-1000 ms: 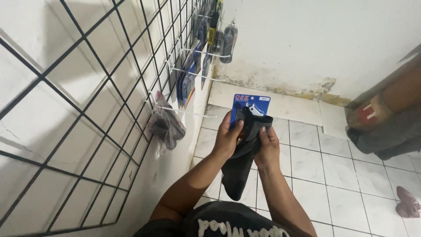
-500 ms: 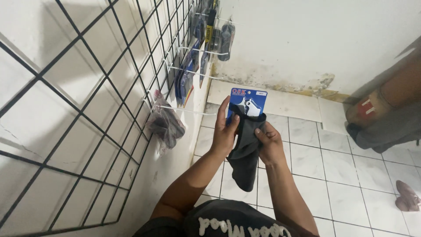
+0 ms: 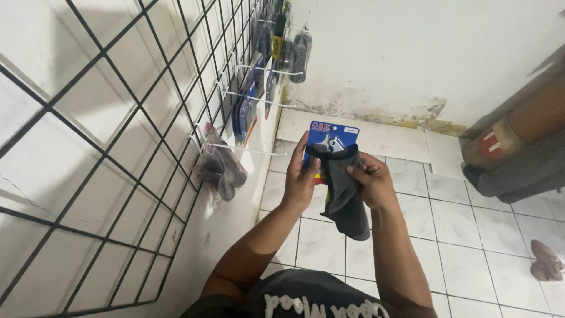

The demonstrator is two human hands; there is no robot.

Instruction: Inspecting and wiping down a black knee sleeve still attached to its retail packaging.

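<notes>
Blue rectangular carded pkg [image 3: 331, 139] w/ dark grey cloth [image 3: 344, 194], mid-frame above tiled floor [image 3: 459, 229]. Left hand [image 3: 300, 179] fingers clamped on pkg edge; right hand [image 3: 372, 182] fingers pinching cloth. Blue pkgs [image 3: 247, 109] on wire grid [image 3: 118, 118], far left.

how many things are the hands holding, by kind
blue carded pack: 1
dark grey cloth: 1
total: 2
The left hand grips the pack's edge; the right hand pinches the cloth against it.
</notes>
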